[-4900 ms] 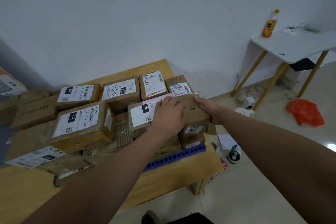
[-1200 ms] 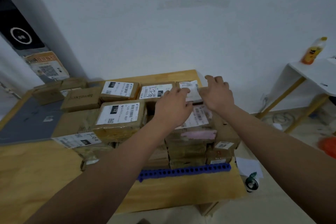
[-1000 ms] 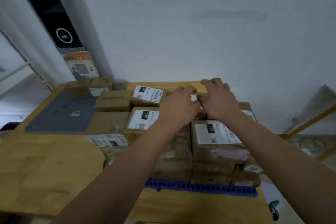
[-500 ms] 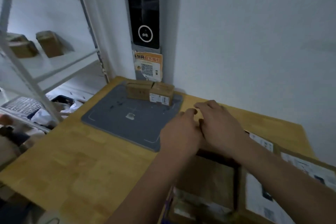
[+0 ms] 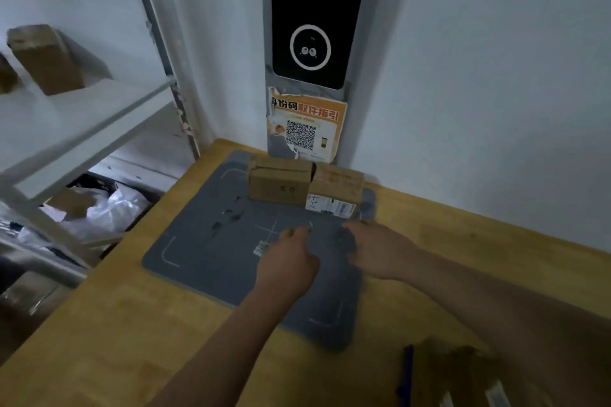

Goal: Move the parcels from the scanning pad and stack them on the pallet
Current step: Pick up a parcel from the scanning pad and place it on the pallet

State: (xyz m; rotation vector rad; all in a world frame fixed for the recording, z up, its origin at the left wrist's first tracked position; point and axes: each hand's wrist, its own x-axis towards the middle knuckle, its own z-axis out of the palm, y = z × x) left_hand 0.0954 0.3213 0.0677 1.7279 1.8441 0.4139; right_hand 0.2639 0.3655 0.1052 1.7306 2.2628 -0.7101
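Note:
A grey scanning pad (image 5: 211, 251) lies on the wooden table (image 5: 115, 334). Two brown cardboard parcels stand side by side at the pad's far edge: a plain parcel (image 5: 279, 183) on the left and a parcel with a white label (image 5: 335, 192) on the right. My left hand (image 5: 287, 261) and my right hand (image 5: 377, 249) hover over the middle of the pad, a little short of the parcels, fingers loosely curled and holding nothing. The blue edge of the pallet (image 5: 406, 373) and a few stacked parcels (image 5: 463, 377) show at the bottom right.
A black scanner screen (image 5: 312, 16) with an orange QR notice (image 5: 305, 125) stands against the wall behind the pad. A white metal shelf (image 5: 66, 122) with a brown box (image 5: 46, 59) is at the left. White bags (image 5: 105, 208) lie below it.
My view swung left from the stacked pallet to the scanning pad. Both hands left the parcel on the stack and moved forward over the pad towards the two parcels.

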